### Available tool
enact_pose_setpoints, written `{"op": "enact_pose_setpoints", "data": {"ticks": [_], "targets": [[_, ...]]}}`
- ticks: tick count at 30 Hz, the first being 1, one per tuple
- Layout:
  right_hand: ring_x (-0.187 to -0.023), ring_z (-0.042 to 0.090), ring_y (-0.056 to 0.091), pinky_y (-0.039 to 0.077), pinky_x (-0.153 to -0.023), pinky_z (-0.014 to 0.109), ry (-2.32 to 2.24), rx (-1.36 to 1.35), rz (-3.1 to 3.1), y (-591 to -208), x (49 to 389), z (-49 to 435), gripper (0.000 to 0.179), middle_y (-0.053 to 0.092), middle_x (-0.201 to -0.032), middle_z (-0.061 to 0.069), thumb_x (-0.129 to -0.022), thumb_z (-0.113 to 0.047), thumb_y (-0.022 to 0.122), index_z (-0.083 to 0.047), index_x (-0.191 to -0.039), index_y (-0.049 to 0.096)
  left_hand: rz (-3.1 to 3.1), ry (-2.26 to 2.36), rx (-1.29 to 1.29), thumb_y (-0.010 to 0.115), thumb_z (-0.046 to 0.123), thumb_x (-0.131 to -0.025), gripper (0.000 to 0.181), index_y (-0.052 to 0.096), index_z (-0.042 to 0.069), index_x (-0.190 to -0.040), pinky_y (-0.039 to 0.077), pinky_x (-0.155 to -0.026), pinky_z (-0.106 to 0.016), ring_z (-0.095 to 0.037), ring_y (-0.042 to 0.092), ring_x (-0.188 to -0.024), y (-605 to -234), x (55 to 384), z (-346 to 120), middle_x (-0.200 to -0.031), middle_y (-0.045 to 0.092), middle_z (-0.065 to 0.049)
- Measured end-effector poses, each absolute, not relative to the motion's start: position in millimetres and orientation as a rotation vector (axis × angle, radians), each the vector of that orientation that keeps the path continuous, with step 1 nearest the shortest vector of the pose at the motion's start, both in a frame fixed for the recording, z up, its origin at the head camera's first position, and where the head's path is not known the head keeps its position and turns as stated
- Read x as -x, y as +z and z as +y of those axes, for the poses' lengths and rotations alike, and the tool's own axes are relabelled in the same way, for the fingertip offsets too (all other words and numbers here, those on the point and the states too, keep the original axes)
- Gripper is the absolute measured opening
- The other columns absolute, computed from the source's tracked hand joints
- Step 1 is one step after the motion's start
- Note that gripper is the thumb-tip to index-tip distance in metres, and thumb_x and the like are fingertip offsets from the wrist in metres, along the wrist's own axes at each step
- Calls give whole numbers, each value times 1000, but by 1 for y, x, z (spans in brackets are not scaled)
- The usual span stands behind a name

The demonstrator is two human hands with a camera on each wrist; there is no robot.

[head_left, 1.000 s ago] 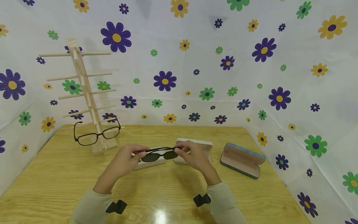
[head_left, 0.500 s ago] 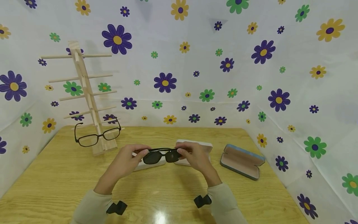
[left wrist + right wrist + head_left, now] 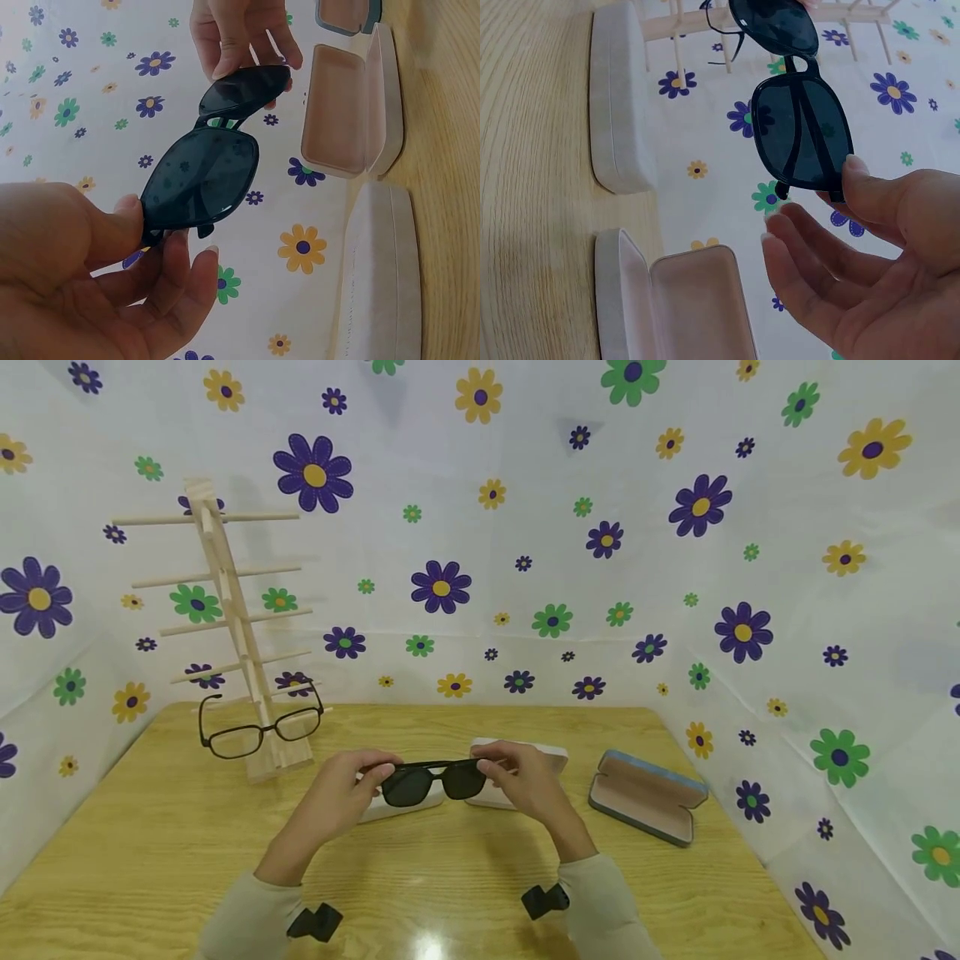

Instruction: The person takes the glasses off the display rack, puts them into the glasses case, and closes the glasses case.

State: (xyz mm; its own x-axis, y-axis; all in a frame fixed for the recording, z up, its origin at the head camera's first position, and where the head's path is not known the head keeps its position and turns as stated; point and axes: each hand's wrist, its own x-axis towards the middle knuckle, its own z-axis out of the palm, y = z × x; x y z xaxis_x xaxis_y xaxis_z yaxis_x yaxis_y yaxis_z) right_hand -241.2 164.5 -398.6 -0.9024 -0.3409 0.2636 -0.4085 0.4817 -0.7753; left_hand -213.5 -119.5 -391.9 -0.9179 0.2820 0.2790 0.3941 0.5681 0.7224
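Black sunglasses (image 3: pixel 435 782) with dark lenses are held up in front of me between both hands, above the table. My left hand (image 3: pixel 347 796) pinches one outer end of the frame between thumb and fingers. The opposite end is pinched by my right hand (image 3: pixel 526 779). Through the lens in the right wrist view, the temple arms appear folded behind the sunglasses (image 3: pixel 802 127). Behind them on the table lie a closed white glasses case (image 3: pixel 381 277) and an open white case (image 3: pixel 337 112) with a pink lining; in the head view the hands partly cover both.
At the left stands a wooden glasses rack (image 3: pixel 240 635) with several crossbars. Clear eyeglasses (image 3: pixel 262 731) with a black frame hang low on it. An open blue-grey case (image 3: pixel 648 797) lies at the right of the wooden table (image 3: pixel 420 885). A flowered cloth (image 3: pixel 480 543) encloses the back and sides.
The sunglasses have tilted so that their lenses face me more fully. Both hands keep their pinch at the two ends. The head view has shifted slightly.
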Motion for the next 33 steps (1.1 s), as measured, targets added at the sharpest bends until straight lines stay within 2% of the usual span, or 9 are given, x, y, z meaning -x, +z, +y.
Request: {"op": "enact_pose_setpoints", "data": {"ticks": [7, 15, 21, 25, 33], "targets": [[-89, 29, 77, 63, -75, 28, 1471, -681, -2641, -400, 244, 169, 25, 73, -118, 26, -105, -9, 59, 4, -123, 71, -2666, -1318, 555, 55, 12, -107, 27, 72, 2, -125, 60, -73, -30, -20, 73, -86, -392, 216, -116, -123, 73, -19], [-87, 36, 76, 64, -76, 32, 1477, -646, -2644, -394, 246, 182, 22, 74, -111, 25, -104, -8, 60, 3, -120, 71, -2634, -1382, 566, 56, 6, -105, 28, 69, 1, -130, 60, -75, -30, -21, 73, -90, -389, 222, -106, -127, 71, -22], [-84, 30, 76, 64, -76, 33, 1439, -589, -2684, -394, 249, 198, 21, 74, -108, 25, -103, -3, 60, 6, -118, 71, -2618, -1357, 581, 61, 4, -102, 27, 71, 2, -127, 56, -75, -29, -16, 64, -83, -393, 234, -91, -114, 75, -15], [-84, 29, 77, 63, -75, 31, 1397, -554, -2729, -396, 251, 211, 21, 73, -108, 26, -103, -2, 59, 7, -118, 70, -2598, -1308, 609, 66, 7, -100, 22, 75, 3, -120, 55, -75, -29, -17, 69, -87, -400, 245, -78, -106, 78, -11], [-84, 25, 75, 64, -78, 33, 1384, -442, -2815, -401, 255, 234, 23, 73, -109, 26, -104, -2, 58, 9, -121, 69, -2573, -1398, 602, 69, 3, -97, 16, 76, -1, -111, 54, -60, -23, -21, 73, -71, -418, 268, -49, -92, 75, -12]]}}
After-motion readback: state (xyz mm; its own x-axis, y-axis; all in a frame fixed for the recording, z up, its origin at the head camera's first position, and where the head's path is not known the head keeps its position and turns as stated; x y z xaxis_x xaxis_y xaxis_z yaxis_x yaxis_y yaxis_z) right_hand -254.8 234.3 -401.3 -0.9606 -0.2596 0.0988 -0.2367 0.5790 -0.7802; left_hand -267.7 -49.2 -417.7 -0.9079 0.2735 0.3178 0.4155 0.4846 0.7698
